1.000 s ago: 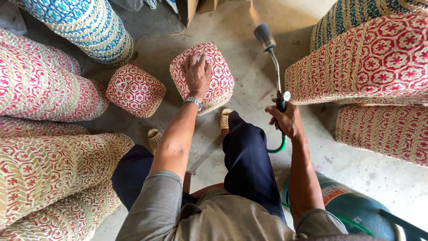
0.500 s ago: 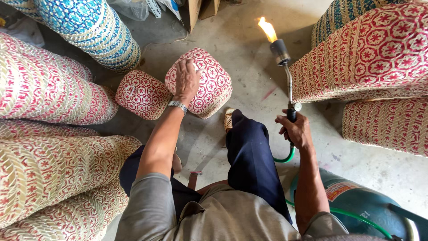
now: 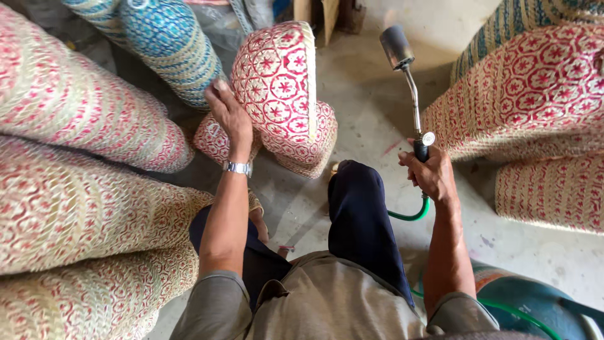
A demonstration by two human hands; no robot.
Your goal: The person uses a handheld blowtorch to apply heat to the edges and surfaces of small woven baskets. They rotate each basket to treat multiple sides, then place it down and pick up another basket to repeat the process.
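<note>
We sit on a bare concrete floor (image 3: 371, 119), hemmed in by woven stacks. Three red-patterned stacks (image 3: 75, 189) crowd our left, one blue stack (image 3: 170, 50) behind them. Our left hand (image 3: 229, 116) grips the rim of a tilted red basket (image 3: 277, 82), with two more baskets (image 3: 314, 141) beneath it. Our right hand (image 3: 431, 173) is closed around a torch (image 3: 406, 75), its green hose (image 3: 412, 214) trailing down. Three more stacks (image 3: 522, 94) block the right.
</note>
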